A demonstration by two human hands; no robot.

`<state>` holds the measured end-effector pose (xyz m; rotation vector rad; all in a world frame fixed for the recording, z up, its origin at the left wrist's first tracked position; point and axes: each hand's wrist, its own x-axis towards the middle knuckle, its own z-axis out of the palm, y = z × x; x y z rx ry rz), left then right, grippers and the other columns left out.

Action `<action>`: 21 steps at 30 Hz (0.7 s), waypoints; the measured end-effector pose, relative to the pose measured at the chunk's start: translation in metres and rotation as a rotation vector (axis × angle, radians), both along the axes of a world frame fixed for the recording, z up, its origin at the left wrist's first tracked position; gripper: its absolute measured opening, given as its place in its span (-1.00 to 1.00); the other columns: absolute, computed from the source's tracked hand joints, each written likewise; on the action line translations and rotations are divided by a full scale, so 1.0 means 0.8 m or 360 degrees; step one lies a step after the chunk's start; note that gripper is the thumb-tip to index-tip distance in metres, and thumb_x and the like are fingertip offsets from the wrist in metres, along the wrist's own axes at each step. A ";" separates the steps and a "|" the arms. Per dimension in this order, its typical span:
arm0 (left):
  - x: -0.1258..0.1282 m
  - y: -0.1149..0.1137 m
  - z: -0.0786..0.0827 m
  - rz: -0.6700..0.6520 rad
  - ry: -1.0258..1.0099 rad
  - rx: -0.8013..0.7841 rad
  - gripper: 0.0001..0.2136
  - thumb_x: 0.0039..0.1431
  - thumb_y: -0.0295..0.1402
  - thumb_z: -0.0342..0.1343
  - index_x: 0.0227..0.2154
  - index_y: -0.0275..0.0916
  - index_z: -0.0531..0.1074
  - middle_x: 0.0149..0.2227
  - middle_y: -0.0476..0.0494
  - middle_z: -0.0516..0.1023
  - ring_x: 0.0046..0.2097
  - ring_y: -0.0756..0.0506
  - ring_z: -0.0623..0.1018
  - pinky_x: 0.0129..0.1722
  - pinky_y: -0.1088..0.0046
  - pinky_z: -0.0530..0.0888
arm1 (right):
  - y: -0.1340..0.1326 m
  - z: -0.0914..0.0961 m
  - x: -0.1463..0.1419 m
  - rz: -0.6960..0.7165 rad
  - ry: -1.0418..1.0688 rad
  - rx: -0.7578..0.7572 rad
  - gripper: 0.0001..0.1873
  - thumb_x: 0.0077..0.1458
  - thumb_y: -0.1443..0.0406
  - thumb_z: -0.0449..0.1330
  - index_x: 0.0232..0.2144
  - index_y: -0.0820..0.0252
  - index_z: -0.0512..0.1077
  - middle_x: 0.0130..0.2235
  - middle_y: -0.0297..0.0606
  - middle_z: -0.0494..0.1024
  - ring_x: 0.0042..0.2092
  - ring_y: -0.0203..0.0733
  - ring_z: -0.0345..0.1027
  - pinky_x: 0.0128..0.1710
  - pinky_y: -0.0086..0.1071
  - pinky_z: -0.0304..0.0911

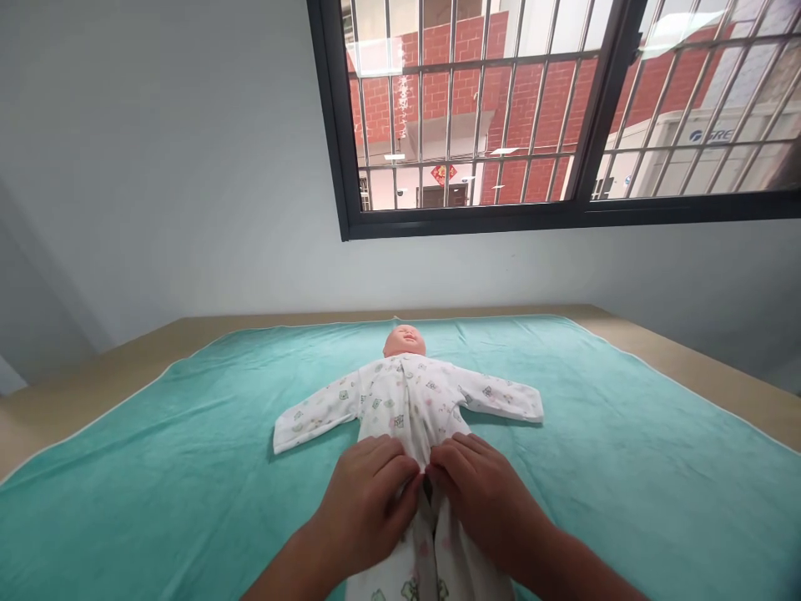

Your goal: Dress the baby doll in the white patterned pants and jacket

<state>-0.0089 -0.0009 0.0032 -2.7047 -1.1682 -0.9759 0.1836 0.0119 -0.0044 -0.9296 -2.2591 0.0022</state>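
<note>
A baby doll (405, 340) lies on its back, its head at the far end and its body covered by a white printed baby romper (391, 401). The romper's sleeves stretch out to both sides. My left hand (372, 497) pinches the romper's front edge near the middle. Close beside it, my right hand (479, 492) pinches the opposite edge, the fingertips of both hands almost meeting. Below the fingers the front opening shows a dark gap between the two sides. Any fastener between the fingertips is hidden.
A teal blanket (206, 451) with a pale border spreads under the doll over a wooden table (657, 359). Behind the table rises a grey-white wall (188, 167) with a dark-framed, barred window (463, 221).
</note>
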 end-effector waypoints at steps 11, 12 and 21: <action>0.000 0.003 -0.004 0.0236 -0.0396 -0.0404 -0.77 0.27 -0.25 -0.05 -0.47 -0.17 0.38 -0.55 0.02 0.37 -0.50 0.02 0.33 -0.48 0.45 0.20 | -0.001 0.002 -0.002 -0.0059 0.0200 -0.0247 -0.90 0.23 0.30 0.05 -0.32 0.12 0.35 -0.33 -0.30 0.41 -0.38 -0.26 0.26 -0.40 -0.37 0.17; -0.001 0.007 -0.003 0.0287 -0.0519 -0.0407 -0.80 0.27 -0.25 -0.05 -0.40 -0.16 0.41 -0.50 0.00 0.40 -0.46 0.00 0.36 -0.45 0.46 0.24 | 0.001 0.003 -0.003 -0.0094 0.0277 -0.0218 -0.89 0.24 0.29 0.03 -0.29 0.12 0.36 -0.30 -0.27 0.40 -0.37 -0.26 0.26 -0.40 -0.37 0.20; 0.003 0.041 0.006 0.0400 -0.0849 -0.0635 -0.78 0.23 -0.22 -0.02 -0.26 -0.14 0.49 -0.31 -0.04 0.50 -0.28 -0.05 0.46 -0.31 0.43 0.36 | 0.018 0.005 -0.020 -0.0126 0.0355 -0.0064 -0.79 0.21 0.38 0.03 -0.13 0.12 0.39 -0.18 -0.18 0.39 -0.13 -0.12 0.26 -0.14 -0.20 0.29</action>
